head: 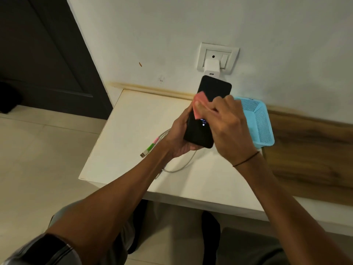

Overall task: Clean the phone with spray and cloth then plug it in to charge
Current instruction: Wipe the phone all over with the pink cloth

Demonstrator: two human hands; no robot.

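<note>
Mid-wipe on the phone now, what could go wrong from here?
1. The left hand grips only the lower part of the phone above the table; pressure from the cloth in the right hand might tip it loose.
2. The screen shows lit icons, so wiping may trigger touches.
3. The cable lies unplugged near the table edge; the forearm could knock it off.

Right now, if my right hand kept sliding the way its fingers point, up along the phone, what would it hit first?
Probably the white charger adapter in the wall socket, just beyond the top of the phone; depth is unclear, so the right hand and its pink cloth might pass in front.
</note>
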